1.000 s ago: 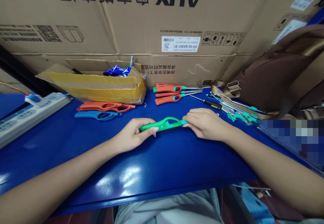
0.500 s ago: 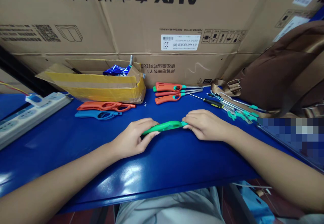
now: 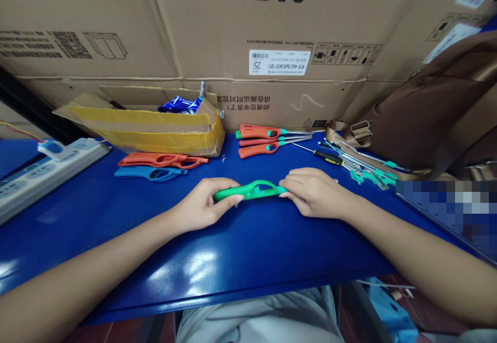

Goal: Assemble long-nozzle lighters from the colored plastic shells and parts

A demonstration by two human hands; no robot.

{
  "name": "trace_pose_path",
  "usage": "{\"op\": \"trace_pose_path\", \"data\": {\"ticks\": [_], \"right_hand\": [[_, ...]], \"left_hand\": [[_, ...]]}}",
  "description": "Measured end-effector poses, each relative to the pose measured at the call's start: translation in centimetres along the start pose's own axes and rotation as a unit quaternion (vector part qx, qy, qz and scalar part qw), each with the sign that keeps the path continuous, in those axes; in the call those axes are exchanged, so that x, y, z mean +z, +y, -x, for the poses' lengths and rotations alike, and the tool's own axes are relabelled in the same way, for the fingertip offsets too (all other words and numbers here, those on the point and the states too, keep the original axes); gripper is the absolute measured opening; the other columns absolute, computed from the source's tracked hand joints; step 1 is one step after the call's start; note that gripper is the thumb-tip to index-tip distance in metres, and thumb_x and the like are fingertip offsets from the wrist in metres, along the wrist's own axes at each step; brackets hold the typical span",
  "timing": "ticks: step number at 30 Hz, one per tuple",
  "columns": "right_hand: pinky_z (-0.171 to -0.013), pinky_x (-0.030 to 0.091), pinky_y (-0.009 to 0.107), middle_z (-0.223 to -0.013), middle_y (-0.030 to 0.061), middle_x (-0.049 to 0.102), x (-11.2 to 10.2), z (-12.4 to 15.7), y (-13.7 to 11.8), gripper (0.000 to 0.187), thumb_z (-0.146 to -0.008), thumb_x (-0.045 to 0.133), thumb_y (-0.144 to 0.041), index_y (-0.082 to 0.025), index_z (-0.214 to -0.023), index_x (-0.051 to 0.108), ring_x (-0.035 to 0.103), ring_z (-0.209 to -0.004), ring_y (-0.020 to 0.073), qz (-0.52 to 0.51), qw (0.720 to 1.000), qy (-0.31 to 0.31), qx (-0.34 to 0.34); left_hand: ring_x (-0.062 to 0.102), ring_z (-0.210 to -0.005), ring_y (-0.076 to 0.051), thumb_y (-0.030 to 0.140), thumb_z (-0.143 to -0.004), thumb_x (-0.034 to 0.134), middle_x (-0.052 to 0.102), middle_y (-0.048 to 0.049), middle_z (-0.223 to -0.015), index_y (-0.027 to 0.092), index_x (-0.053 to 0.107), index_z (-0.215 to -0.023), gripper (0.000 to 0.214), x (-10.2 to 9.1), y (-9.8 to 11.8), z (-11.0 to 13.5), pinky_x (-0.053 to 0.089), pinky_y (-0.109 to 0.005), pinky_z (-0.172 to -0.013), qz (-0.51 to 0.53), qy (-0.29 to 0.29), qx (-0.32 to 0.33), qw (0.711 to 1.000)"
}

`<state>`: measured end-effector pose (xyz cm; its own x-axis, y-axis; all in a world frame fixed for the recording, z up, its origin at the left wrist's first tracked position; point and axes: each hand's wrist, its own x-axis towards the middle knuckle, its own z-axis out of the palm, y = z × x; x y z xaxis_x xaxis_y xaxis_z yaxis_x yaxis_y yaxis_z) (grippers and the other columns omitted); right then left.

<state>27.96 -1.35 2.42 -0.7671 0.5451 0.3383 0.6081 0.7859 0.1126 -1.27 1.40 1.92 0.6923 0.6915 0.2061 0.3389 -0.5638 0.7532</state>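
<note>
A green plastic lighter handle [image 3: 250, 191] lies across the middle of the blue table [image 3: 240, 250], held at both ends. My left hand [image 3: 204, 203] is closed round its left end, thumb under and fingers on top. My right hand [image 3: 312, 190] pinches its right end with curled fingers. The handle's finger loop faces up between my hands.
An orange shell [image 3: 163, 160] and a blue shell [image 3: 149, 173] lie at left, before a taped open carton [image 3: 155, 131]. Three orange lighters [image 3: 264, 141] lie behind. A screwdriver [image 3: 326, 157] and teal-tipped metal rods [image 3: 365, 175] sit at right, a brown bag [image 3: 435, 110] beyond, a power strip [image 3: 42, 169] far left.
The green handle was turned flat half a second ago and is now rolled back, loop upward. Both hands keep their grip in about the same place.
</note>
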Motion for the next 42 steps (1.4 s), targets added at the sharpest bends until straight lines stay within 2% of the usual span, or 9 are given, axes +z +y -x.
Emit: {"op": "trace_pose_path", "data": {"ticks": [4,8,14,18,22,29,35,38,42], "right_hand": [[-0.07,0.04,0.031,-0.076,0.0075,0.066,0.1,-0.1,-0.1,0.031,-0.104,0.043,-0.027,-0.015,-0.09,0.067,0.054,-0.071,0.0195,-0.035,0.998,-0.047,0.011],[-0.07,0.041,0.03,-0.081,0.0062,0.066,-0.3,-0.4,0.2,0.023,-0.101,0.048,-0.027,-0.017,-0.089,0.065,0.058,-0.075,0.0193,-0.099,0.988,-0.098,0.073],[-0.07,0.043,0.029,-0.092,0.0062,0.064,-1.0,-0.1,1.7,0.015,-0.1,0.051,-0.028,-0.018,-0.098,0.062,0.059,-0.079,0.0186,-0.159,0.972,-0.075,0.158],[-0.076,0.046,0.032,-0.099,0.0074,0.064,-1.0,0.4,2.6,0.015,-0.099,0.054,-0.031,-0.019,-0.104,0.061,0.059,-0.085,0.02,-0.166,0.973,-0.043,0.151],[-0.076,0.047,0.032,-0.096,0.0073,0.062,-0.9,0.4,2.9,0.018,-0.101,0.051,-0.033,-0.019,-0.1,0.063,0.059,-0.084,0.0202,-0.175,0.973,-0.069,0.136],[-0.074,0.044,0.03,-0.095,0.0063,0.065,-0.6,0.3,3.4,0.017,-0.098,0.054,-0.033,-0.02,-0.098,0.065,0.06,-0.085,0.0203,-0.156,0.968,-0.119,0.159],[-0.072,0.045,0.029,-0.091,0.0051,0.067,-1.0,0.4,3.6,0.018,-0.092,0.062,-0.038,-0.021,-0.096,0.066,0.06,-0.081,0.0189,-0.175,0.964,-0.103,0.172],[-0.087,0.046,0.037,-0.098,0.0081,0.069,-0.7,0.5,4.4,0.022,-0.093,0.058,-0.039,-0.02,-0.099,0.068,0.063,-0.095,0.0247,-0.083,0.962,-0.045,0.257],[-0.097,0.043,0.053,-0.121,0.0188,0.062,0.2,1.5,6.5,0.031,-0.089,0.058,-0.034,-0.017,-0.113,0.067,0.053,-0.122,0.0396,0.091,0.889,-0.031,0.449]], "left_hand": [[0.064,-0.076,-0.016,0.034,-0.1,0.056,0.069,-0.0059,-0.089,0.015,0.071,-0.103,0.024,-0.1,-0.2,0.0,0.05,-0.025,-0.07,-0.098,-0.002,0.069,0.993],[0.067,-0.091,-0.019,0.029,-0.103,0.05,0.07,-0.0081,-0.1,0.017,0.066,-0.12,0.026,-0.2,-0.3,-0.1,0.054,-0.029,-0.085,-0.174,-0.015,0.128,0.976],[0.066,-0.11,-0.021,0.034,-0.104,0.048,0.067,-0.0108,-0.122,0.017,0.056,-0.139,0.039,0.0,-0.2,-0.2,0.052,-0.033,-0.099,-0.18,0.03,0.082,0.98],[0.068,-0.095,-0.02,0.037,-0.099,0.06,0.069,-0.009,-0.11,0.016,0.066,-0.125,0.034,0.1,-0.8,-0.2,0.056,-0.03,-0.087,-0.161,0.071,0.073,0.982],[0.069,-0.096,-0.02,0.036,-0.093,0.069,0.069,-0.008,-0.107,0.016,0.069,-0.12,0.033,0.1,-1.4,-0.3,0.056,-0.032,-0.089,-0.158,0.055,0.082,0.983],[0.068,-0.1,-0.024,0.036,-0.092,0.069,0.069,-0.0102,-0.109,0.016,0.071,-0.118,0.034,-0.1,-1.7,-0.3,0.056,-0.038,-0.093,-0.18,0.04,0.055,0.981],[0.067,-0.101,-0.023,0.036,-0.093,0.066,0.068,-0.0103,-0.11,0.014,0.071,-0.118,0.034,-0.1,-1.6,-0.4,0.056,-0.038,-0.093,-0.183,0.037,0.05,0.981],[0.068,-0.102,-0.024,0.037,-0.094,0.065,0.068,-0.0103,-0.111,0.014,0.071,-0.118,0.034,-0.1,-1.6,-0.3,0.056,-0.038,-0.094,-0.188,0.032,0.049,0.98],[0.067,-0.102,-0.024,0.037,-0.095,0.063,0.067,-0.0108,-0.11,0.012,0.071,-0.118,0.034,-0.2,-1.4,-0.3,0.056,-0.038,-0.095,-0.201,0.03,0.054,0.978]]}}
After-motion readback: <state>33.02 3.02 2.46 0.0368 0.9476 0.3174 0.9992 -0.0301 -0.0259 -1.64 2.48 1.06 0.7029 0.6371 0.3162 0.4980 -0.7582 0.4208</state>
